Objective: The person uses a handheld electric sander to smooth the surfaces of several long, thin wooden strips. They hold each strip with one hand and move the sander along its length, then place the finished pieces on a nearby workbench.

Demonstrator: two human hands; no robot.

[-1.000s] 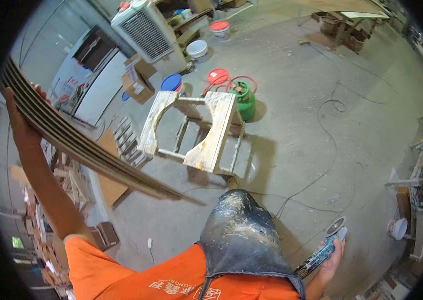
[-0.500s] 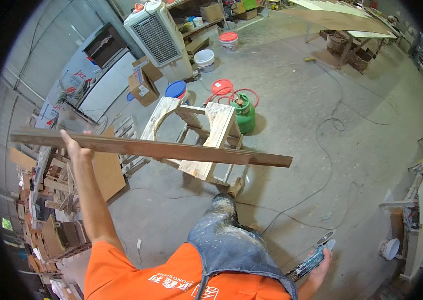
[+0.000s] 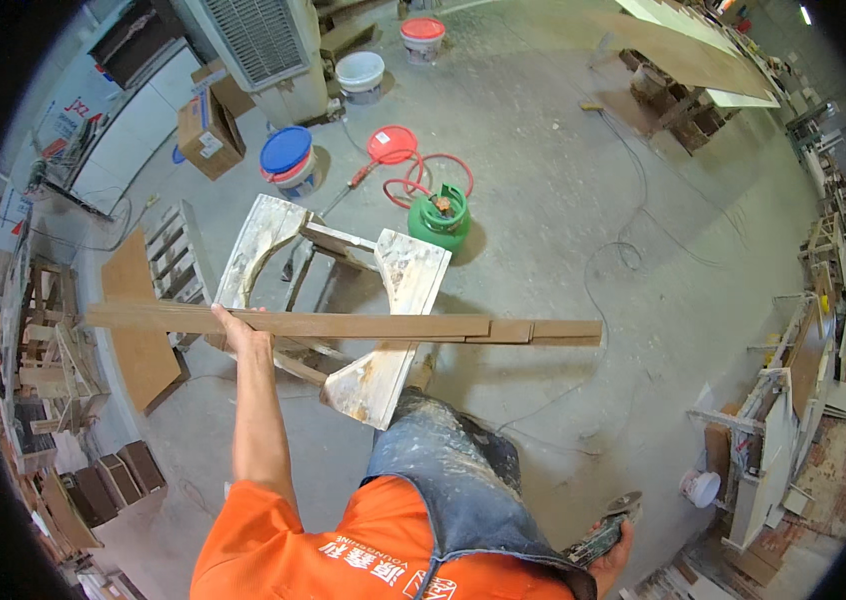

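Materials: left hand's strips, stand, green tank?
Strips: probably wood or fibreboard, matte; even brown, straight-edged.
Stand: likely wood, worn finish; pale, blotchy faces with brown stains.
Tank: probably painted metal; smooth, rounded green body.

The strips [image 3: 373, 326] look like smooth, matt wood.

Clearest print: orange shirt [image 3: 288, 565] – row of big white characters [image 3: 383, 569], smaller Latin capitals [image 3: 361, 548] alongside, plus white boxed emblem [image 3: 435, 588], partly cut off by frame edge. Chunky red letters [image 3: 75, 106] on pale panel [image 3: 55, 128] far left, pretty legible tbh. White label on cardboard box [image 3: 226, 130], pale sticker on loose red lid [image 3: 401, 148], both too tiny to make out.
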